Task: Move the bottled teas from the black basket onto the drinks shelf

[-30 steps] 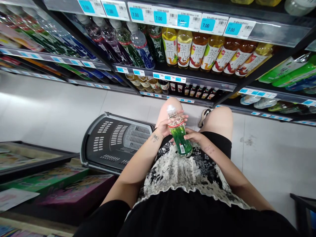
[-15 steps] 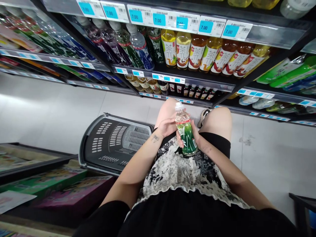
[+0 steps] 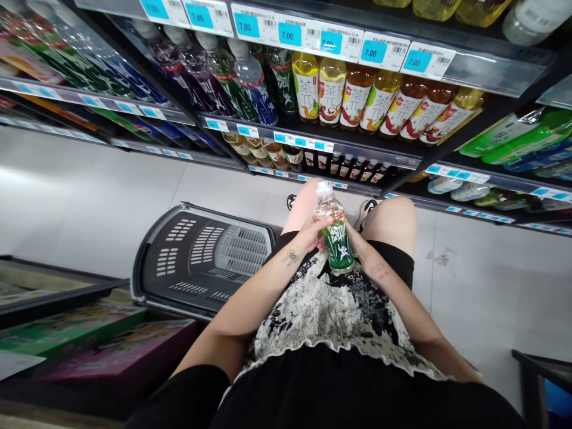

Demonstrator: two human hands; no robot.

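Observation:
A clear plastic drink bottle point(image 3: 340, 247) with a green label and white cap is upright, tilted a little, in front of my lap. My left hand point(image 3: 313, 234) is closed on its left side, the thumb lying across the upper label. Against the right side of the bottle rests my right hand point(image 3: 354, 238), also closed on it, with most of its fingers hidden behind the label. The cap point(image 3: 324, 189) stays uncovered by either hand.
A dark shopping basket point(image 3: 187, 253) stands on the floor to my left. Ahead, a shelf point(image 3: 379, 152) carries rows of tea bottles point(image 3: 355, 98) under price tags point(image 3: 288, 33). Green and pink boxes point(image 3: 129, 351) lie at lower left. A dark frame point(image 3: 534, 366) stands at lower right.
The bottle has turned, so more of its white label pattern faces me. My left thumb has moved onto the label, and the right fingers that wrapped round its left side no longer show.

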